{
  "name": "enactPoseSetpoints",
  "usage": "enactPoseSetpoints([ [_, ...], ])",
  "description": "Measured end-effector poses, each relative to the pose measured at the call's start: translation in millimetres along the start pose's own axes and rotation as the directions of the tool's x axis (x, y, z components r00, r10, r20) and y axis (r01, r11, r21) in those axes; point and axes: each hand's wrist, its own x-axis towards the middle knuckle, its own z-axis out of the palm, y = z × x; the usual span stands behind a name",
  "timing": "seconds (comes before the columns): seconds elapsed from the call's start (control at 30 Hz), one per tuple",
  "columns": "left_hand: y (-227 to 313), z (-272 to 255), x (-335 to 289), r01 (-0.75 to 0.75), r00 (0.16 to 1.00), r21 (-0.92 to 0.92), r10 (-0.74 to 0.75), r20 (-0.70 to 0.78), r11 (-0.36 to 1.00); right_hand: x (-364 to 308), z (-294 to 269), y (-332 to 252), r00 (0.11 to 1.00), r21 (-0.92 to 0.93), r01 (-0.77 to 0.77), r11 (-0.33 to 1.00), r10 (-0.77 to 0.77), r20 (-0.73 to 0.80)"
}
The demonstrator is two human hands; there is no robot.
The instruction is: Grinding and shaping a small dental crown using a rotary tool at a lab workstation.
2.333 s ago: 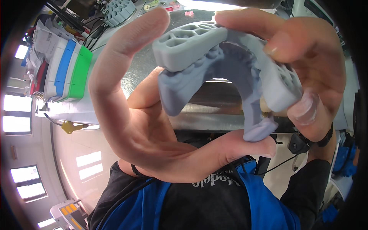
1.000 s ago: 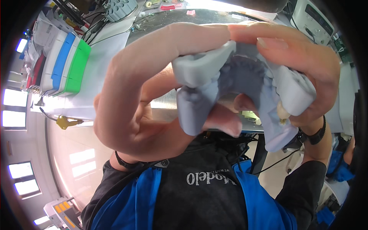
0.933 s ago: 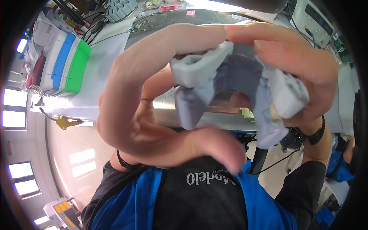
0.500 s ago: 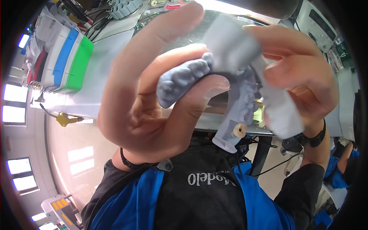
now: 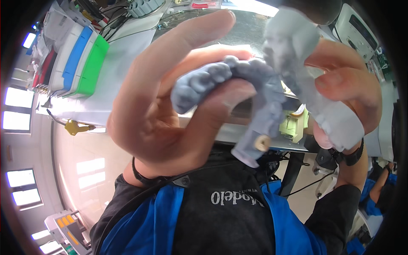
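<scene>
Already parted, as far as visible: gripping the dark arch (image 5: 267, 85) in the left hand (image 5: 157, 140), with thumb inside its curve, a finger behind, and forefinger raised wide; gripping the pale arch (image 5: 314, 102) in the right hand (image 5: 352, 85), between bent fingers. Carried in the air over the near edge of the tabletop (image 5: 248, 32), side by side, seemingly apart, though hard to confirm because of blur and overlap. Not yet laid down, neither the one nor the other; impossible to judge from here any further remaining work. Probably made of printed resin, matt and rigid, blue-grey for the one, nearly white for the other. Shaped like horseshoes, with rounded teeth on the dark ridge and a lumpy, uneven relief on the pale one. Fitted, near the dark one's free end, with a small tan ring (image 5: 262, 143), smooth, pierced at the centre.
</scene>
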Motion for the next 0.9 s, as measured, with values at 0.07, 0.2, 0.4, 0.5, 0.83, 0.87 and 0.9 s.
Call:
enactPoseSetpoints([
  [0.07, 3.9, -13.8, 9.8, 0.137, 0.990, 0.138, -0.141, 0.020, 0.981, -4.6, -5.7, -3.6, 0.999, -0.109, -0.041, 0.993, 0.039, -0.024],
  [0.2, -13.1, -46.6, 46.2, 0.372, 0.909, 0.215, -0.401, 0.115, 0.903, -11.5, -22.8, -5.2, 0.988, -0.248, -0.152, 0.957, 0.141, -0.062],
  [0.4, -92.3, -41.4, 86.5, 0.485, 0.753, 0.132, -0.489, 0.440, 0.865, -11.1, -15.4, 16.2, 0.712, -0.009, -0.664, 0.747, 0.629, -0.311],
  [0.5, -116.9, -3.4, 84.8, 0.383, 0.795, 0.227, -0.445, 0.412, 0.895, -12.0, -18.2, 29.5, 0.482, 0.309, -0.784, 0.539, 0.841, -0.246],
  [0.83, -98.4, 3.3, 80.9, 0.080, 0.777, 0.171, -0.169, 0.607, 0.982, -5.7, -19.6, 28.5, 0.565, 0.599, -0.668, 0.441, 0.825, 0.023],
  [0.87, -91.4, -1.5, 79.2, 0.140, 0.728, 0.124, -0.188, 0.660, 0.982, -3.8, -17.8, 26.6, 0.555, 0.626, -0.668, 0.403, 0.830, 0.058],
  [0.9, -87.1, -5.0, 79.1, -0.027, 0.744, 0.203, -0.116, 0.658, 0.979, -1.2, -15.1, 26.2, 0.564, 0.671, -0.647, 0.362, 0.820, 0.101],
])
